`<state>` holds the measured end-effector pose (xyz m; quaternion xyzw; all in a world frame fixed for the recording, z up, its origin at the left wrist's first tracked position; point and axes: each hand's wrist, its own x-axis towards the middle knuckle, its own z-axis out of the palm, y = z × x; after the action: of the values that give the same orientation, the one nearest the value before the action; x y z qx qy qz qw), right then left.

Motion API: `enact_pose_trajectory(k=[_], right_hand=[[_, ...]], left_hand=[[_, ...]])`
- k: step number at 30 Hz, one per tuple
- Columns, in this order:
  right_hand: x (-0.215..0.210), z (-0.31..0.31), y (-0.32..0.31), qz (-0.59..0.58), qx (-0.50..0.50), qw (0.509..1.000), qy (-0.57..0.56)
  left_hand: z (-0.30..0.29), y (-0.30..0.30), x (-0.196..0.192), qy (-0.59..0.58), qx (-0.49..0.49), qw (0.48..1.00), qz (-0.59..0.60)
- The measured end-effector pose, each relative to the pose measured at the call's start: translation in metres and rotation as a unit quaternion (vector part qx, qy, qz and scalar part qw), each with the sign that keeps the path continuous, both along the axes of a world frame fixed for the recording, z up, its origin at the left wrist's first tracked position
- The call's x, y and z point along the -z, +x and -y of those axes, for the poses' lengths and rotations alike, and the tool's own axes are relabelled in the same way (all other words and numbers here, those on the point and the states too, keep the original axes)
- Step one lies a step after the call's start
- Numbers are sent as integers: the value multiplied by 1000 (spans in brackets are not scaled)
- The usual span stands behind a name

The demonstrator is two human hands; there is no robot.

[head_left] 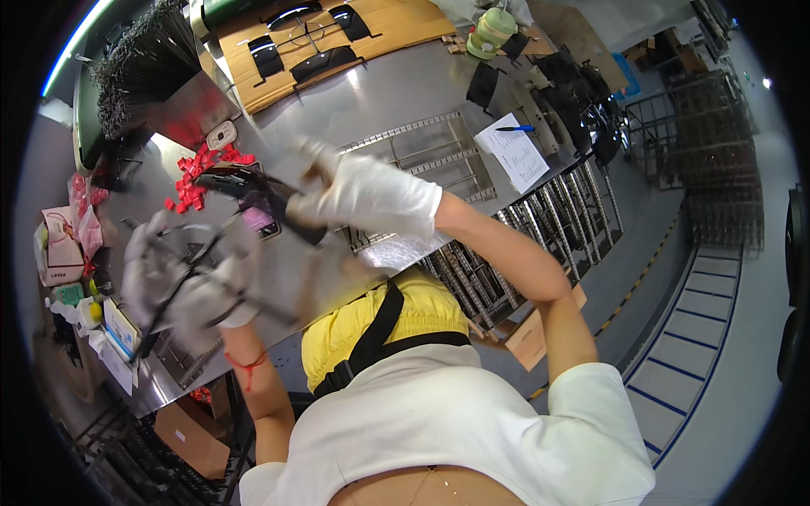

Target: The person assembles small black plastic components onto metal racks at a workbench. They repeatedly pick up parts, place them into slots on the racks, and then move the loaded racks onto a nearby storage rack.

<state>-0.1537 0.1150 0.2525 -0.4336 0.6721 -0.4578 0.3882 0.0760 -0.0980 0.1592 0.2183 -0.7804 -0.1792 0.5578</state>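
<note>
Table [329,114]: grey metal, beneath both hands | black wire frame [171,297]: over table's left part, grasped by blurred left hand [207,295] | dark glossy panel [240,180]: right of frame, in right hand's [375,196] grip | red pieces [192,179]: on table near panel

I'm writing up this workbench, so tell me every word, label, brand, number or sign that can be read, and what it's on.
White rectangular paper sheet under the slim blue pen: rows of marks, too small to read.
Pale paper carrier bag at the left: dark lettering, which I won't copy out.
I can make out no other text.
</note>
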Motion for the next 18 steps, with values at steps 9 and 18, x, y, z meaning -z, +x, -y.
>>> enact_pose_trajectory(k=[9,18], right_hand=[[100,-37,-16,-400,178,897,-65],[170,-45,-4,-485,-74,861,138]], left_hand=[[-81,-67,-58,66,281,956,-48],[-16,-54,-105,358,136,855,-351]])
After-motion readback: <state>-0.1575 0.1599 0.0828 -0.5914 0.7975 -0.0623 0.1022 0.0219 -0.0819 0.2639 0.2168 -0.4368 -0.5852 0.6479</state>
